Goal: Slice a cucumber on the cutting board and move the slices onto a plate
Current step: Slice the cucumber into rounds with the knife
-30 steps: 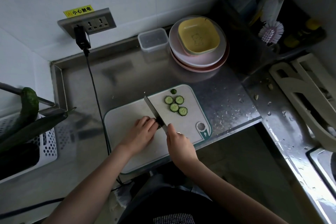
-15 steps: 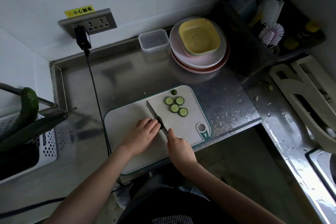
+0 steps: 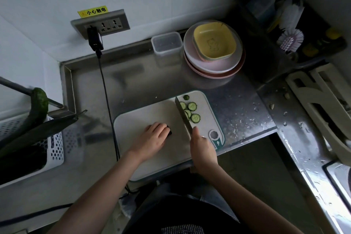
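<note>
I judge that the task is somewhere in the middle: several round slices [image 3: 192,112] already lie on the far right part of the cutting board [image 3: 148,112], together with a small end piece [image 3: 186,97] near the far edge, and none of them is on a plate yet. My right hand [image 3: 203,148] is clenched around the handle of the knife [image 3: 182,114], and the blade goes away from this grip toward the far edge of the board; the slices are just to the right of the blade, and two of them seem to touch it or are partly hidden behind it. My left hand [image 3: 154,139] lies on the board to the left of the knife, well apart from the blade, with the fingers curled over the rest of the cucumber [image 3: 169,130]. Only a dark end shows at the fingertips, so I can not say how much of it is left; the light is poor there. I believe the left grip is holding this piece down, but how firmly is not clear. What remains is to cut the hidden piece and then to carry all slices to a plate. The stack of plates [image 3: 212,62] with a yellow dish [image 3: 214,43] on top stands on the steel tabletop [image 3: 133,78], far ahead of the right grip and slightly to its right, beyond the board.
</note>
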### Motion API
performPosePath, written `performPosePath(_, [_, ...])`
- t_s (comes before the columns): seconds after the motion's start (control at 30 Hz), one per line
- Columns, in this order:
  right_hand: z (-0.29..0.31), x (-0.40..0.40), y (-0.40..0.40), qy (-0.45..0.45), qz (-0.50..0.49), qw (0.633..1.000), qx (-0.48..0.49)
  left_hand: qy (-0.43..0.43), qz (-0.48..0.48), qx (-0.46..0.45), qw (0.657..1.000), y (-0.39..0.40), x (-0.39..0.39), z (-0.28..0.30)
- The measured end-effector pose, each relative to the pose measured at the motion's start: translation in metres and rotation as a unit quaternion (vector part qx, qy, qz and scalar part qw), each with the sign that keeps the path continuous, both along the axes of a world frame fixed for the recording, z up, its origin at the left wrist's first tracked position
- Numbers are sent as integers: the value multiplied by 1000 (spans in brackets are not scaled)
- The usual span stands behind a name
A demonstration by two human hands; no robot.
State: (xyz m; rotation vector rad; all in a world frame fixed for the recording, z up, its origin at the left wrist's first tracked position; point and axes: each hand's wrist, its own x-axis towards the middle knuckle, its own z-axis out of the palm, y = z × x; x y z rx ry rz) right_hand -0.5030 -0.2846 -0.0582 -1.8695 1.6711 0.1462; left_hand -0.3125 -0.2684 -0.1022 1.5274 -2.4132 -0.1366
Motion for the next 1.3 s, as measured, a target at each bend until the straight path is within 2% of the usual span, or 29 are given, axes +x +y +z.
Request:
performPosePath(0.23, [9,6,15,-55,57,997,-22,-23,-9,-10,1000,6,4,-3])
performPosePath(0.47, [4,13,23,-42,87,995,-24,-4,-8,-7,1000,4,3,0])
performPosePath(0.77, [0,17,23,-49,77,996,-18,-2,-14,-6,1000,2,4,-1])
performPosePath(0.97, [-4,17,24,-15,83,996,42,5,-6,-27,1000,3,4,0])
performPosePath(1.2, [0,17,21,-14,75,996,36,28,8,-30,999,4,4,1])
performPosePath(1.3, [6,12,16,-36,31,999,12,22,21,-11,999,4,5,2])
